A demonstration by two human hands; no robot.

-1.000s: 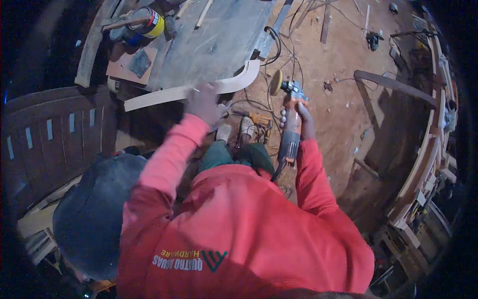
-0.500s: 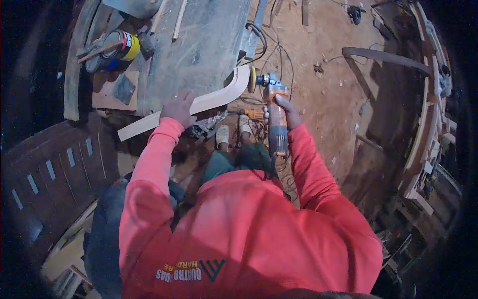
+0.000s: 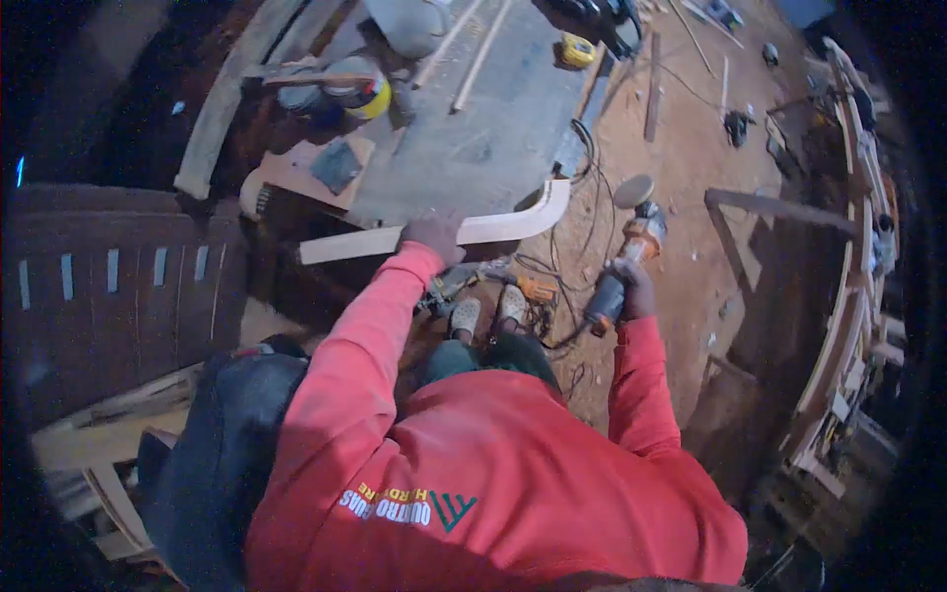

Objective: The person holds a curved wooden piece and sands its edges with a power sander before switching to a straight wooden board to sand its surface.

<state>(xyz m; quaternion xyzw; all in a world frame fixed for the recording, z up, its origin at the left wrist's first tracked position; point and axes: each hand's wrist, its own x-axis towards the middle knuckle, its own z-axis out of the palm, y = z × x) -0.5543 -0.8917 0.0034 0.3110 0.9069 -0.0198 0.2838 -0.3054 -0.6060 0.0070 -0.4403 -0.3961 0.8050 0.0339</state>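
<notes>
My left hand [image 3: 434, 235] is closed over the middle of a pale curved wooden piece [image 3: 515, 225], which lies along the near edge of the workbench [image 3: 473, 143]. Its straight end points left, and the bent end curls upward at the right. Off to the right, my right hand [image 3: 633, 283] grips the body of an orange and grey angle grinder [image 3: 646, 237]. The grinder's round sanding disc [image 3: 633, 191] faces up and stands apart from the wood. A cord trails from the tool's rear end.
On the bench are a can with a yellow label [image 3: 370, 99], thin wooden strips [image 3: 483, 54] and a yellow object [image 3: 578, 49]. A dark flat square [image 3: 337, 166] rests on a board. An orange power tool [image 3: 533, 287] and loose cables lie by my feet.
The grinder has moved right, away from the wood's curved end, and its disc has turned upward. My left hand still holds the wood. The view has shifted, so the bench appears lower and farther right.
</notes>
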